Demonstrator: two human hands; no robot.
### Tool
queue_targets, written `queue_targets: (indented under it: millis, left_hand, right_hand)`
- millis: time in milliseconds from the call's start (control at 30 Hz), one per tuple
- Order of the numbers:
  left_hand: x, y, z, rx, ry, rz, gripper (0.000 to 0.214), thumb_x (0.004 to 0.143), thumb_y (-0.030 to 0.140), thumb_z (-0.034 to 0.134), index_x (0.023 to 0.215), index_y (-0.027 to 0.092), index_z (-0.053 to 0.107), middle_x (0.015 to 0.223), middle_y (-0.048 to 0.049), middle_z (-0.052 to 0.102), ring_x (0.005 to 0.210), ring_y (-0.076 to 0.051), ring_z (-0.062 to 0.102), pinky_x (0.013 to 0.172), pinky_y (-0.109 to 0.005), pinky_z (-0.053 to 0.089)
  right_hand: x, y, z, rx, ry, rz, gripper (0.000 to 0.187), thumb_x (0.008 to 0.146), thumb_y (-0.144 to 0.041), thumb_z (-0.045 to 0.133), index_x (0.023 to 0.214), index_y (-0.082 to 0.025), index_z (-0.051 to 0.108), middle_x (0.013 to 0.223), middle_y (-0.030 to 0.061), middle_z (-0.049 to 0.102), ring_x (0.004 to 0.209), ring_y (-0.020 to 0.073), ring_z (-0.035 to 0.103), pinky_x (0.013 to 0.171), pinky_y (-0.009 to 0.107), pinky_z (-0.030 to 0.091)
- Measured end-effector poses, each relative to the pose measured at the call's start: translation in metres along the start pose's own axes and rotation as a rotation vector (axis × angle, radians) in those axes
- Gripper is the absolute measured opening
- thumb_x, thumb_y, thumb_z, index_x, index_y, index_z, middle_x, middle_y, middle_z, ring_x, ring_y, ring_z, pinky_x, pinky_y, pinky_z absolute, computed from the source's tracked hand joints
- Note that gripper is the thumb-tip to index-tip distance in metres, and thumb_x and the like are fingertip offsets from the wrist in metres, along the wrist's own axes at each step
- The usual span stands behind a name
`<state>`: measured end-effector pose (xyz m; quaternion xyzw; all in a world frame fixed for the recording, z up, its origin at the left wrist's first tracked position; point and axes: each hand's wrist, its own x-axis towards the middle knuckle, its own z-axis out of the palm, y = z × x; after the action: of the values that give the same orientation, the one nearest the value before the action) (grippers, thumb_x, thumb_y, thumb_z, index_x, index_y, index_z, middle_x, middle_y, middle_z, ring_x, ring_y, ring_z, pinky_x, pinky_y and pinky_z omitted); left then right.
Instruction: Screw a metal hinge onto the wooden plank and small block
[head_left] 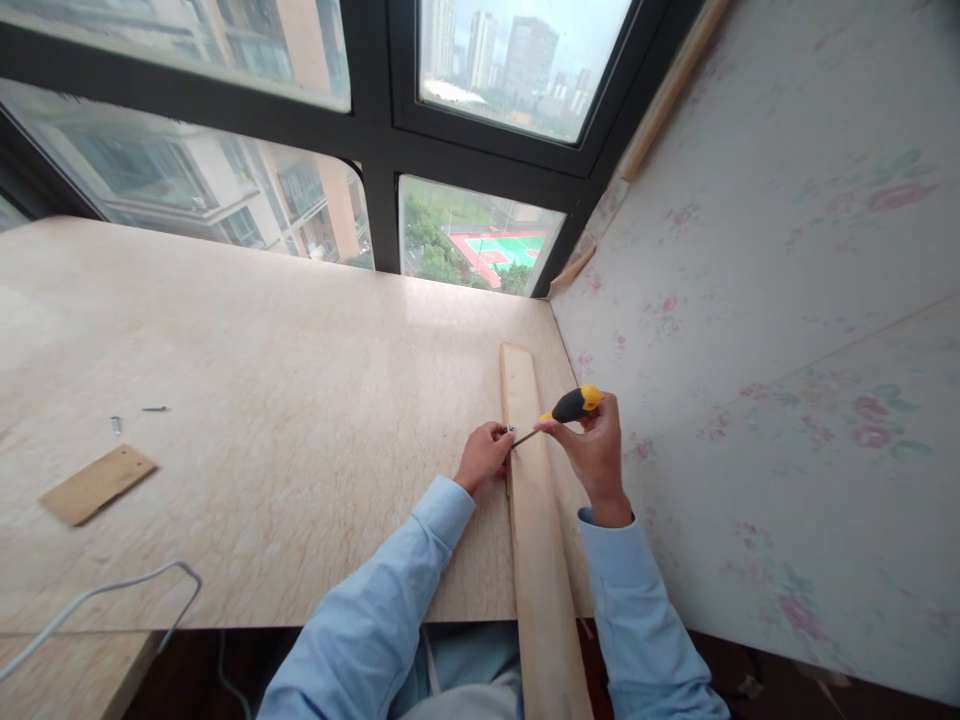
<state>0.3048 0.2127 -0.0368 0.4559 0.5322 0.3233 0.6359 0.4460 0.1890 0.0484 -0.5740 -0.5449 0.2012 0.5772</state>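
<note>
A long wooden board point(536, 500) lies on the marble-look sill, its near end reaching out over the edge towards my body. My right hand point(596, 450) is closed around the shaft end of a yellow and black screwdriver point(574, 404), fingers pinched near its collar. The screwdriver slants down to the left, its tip close to the board's left edge. There my left hand point(485, 455) pinches a small metal piece point(511, 430) against the board; its exact kind is too small to make out.
On the left of the sill lie a thin brown wooden piece point(99, 484) with holes, a small metal fitting point(115, 425) and a dark screw point(155, 409). A white cable point(135, 580) curls over the front edge. Dark window frames point(375, 130) stand behind, and a flowered wall point(750, 350) rises on the right.
</note>
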Motion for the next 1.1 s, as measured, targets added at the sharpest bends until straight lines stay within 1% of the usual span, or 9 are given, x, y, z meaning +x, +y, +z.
queue_targets:
  millis: [167,300,433,633,700,800,900,1000,1100]
  left_hand:
    - [0.001,-0.001,0.0,-0.001,0.0,-0.003,0.027,0.084,0.033,0.06,0.099,0.012,0.062,0.089,-0.0089,0.068,0.065,-0.013,0.063,0.051,-0.022,0.052]
    - [0.002,-0.001,0.001,0.005,-0.007,-0.012,0.026,0.085,0.031,0.058,0.101,0.011,0.062,0.087,-0.0088,0.068,0.062,-0.013,0.063,0.05,-0.02,0.051]
    - [0.002,-0.001,0.0,0.003,-0.016,-0.011,0.025,0.086,0.03,0.057,0.101,0.011,0.061,0.085,-0.0082,0.067,0.06,-0.012,0.062,0.049,-0.02,0.05]
    - [0.001,0.0,-0.001,0.009,-0.018,-0.004,0.024,0.084,0.031,0.059,0.098,0.011,0.062,0.082,-0.0069,0.067,0.06,-0.012,0.061,0.05,-0.021,0.05]
    - [0.001,0.0,-0.001,0.004,-0.017,-0.01,0.025,0.084,0.032,0.06,0.099,0.012,0.061,0.083,-0.007,0.067,0.06,-0.012,0.061,0.05,-0.021,0.05]
    - [0.002,-0.001,-0.001,-0.012,-0.028,-0.012,0.025,0.085,0.032,0.06,0.1,0.011,0.062,0.085,-0.0079,0.067,0.062,-0.012,0.062,0.05,-0.02,0.05]
    - [0.002,-0.001,-0.001,-0.009,-0.028,-0.017,0.027,0.084,0.033,0.061,0.101,0.011,0.062,0.086,-0.0079,0.068,0.061,-0.012,0.061,0.051,-0.02,0.05]
    - [0.001,0.001,0.0,-0.01,-0.025,-0.024,0.028,0.084,0.033,0.062,0.101,0.011,0.062,0.086,-0.0078,0.068,0.061,-0.011,0.061,0.051,-0.021,0.051]
    - [0.001,0.001,0.0,-0.019,-0.025,-0.03,0.027,0.084,0.033,0.062,0.1,0.011,0.062,0.087,-0.0081,0.068,0.06,-0.011,0.062,0.051,-0.021,0.051]
  right_hand:
    - [-0.009,-0.005,-0.003,0.152,-0.233,0.025,0.075,0.076,-0.047,0.075,0.136,-0.028,0.035,0.122,0.0082,0.059,0.113,0.0207,0.059,0.105,0.045,0.045]
    - [-0.016,-0.011,-0.012,0.39,-0.369,0.095,0.068,0.085,-0.038,0.068,0.141,-0.033,0.03,0.147,0.0079,0.046,0.136,0.0207,0.044,0.115,0.046,0.035]
    - [-0.013,-0.008,-0.016,0.323,-0.361,0.161,0.057,0.082,-0.037,0.072,0.131,-0.027,0.046,0.124,0.0086,0.065,0.115,0.0235,0.063,0.101,0.047,0.049]
    - [-0.004,0.0,-0.003,-0.125,-0.047,-0.011,0.059,0.059,-0.045,0.087,0.106,-0.02,0.061,0.091,0.0046,0.068,0.084,0.0232,0.065,0.088,0.045,0.054]
    - [-0.004,-0.001,0.0,-0.117,-0.098,-0.019,0.061,0.064,-0.048,0.083,0.114,-0.021,0.059,0.1,0.0068,0.068,0.093,0.0243,0.064,0.094,0.046,0.051]
    - [-0.008,-0.006,0.0,0.171,-0.299,0.05,0.06,0.08,-0.047,0.071,0.131,-0.025,0.048,0.13,0.0101,0.06,0.122,0.0245,0.056,0.109,0.048,0.04]
    - [-0.011,-0.012,-0.006,0.404,-0.462,0.15,0.061,0.086,-0.041,0.067,0.139,-0.029,0.04,0.143,0.0088,0.051,0.133,0.0237,0.049,0.113,0.05,0.036]
    - [-0.009,-0.013,-0.009,0.4,-0.462,0.193,0.054,0.082,-0.039,0.071,0.13,-0.026,0.05,0.128,0.009,0.064,0.12,0.0253,0.06,0.106,0.052,0.044]
    - [-0.006,-0.007,-0.004,0.299,-0.291,0.159,0.044,0.07,-0.038,0.082,0.105,-0.021,0.061,0.099,0.0068,0.072,0.095,0.0251,0.069,0.092,0.049,0.054]
